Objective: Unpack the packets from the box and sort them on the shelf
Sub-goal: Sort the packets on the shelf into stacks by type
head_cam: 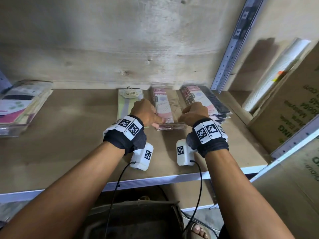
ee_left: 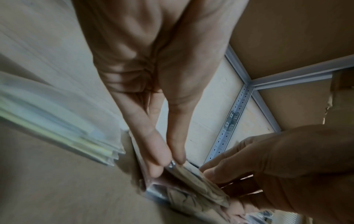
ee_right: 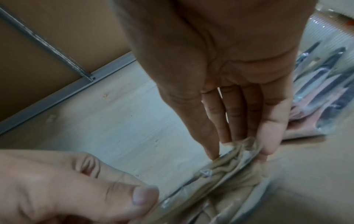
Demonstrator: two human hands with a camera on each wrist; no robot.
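A stack of clear packets with beige fabric and pink labels (head_cam: 164, 107) lies on the brown shelf board (head_cam: 69, 135), between two other stacks. My left hand (head_cam: 156, 123) pinches the stack's near left corner between thumb and fingers; in the left wrist view that pinch (ee_left: 170, 163) sits on the packet edge (ee_left: 193, 180). My right hand (head_cam: 183, 118) grips the near right corner, and in the right wrist view its fingers (ee_right: 268, 144) press bunched beige packets (ee_right: 235, 163). The box (head_cam: 138, 219) stands below the shelf, dark inside.
A pale green packet stack marked ENE (head_cam: 128, 102) lies just left, and a dark-and-pink stack (head_cam: 207, 102) just right. Another stack (head_cam: 22, 104) sits at the far left. A metal upright (head_cam: 229, 54), white roll (head_cam: 276, 73) and cardboard boxes (head_cam: 293, 109) close the right side.
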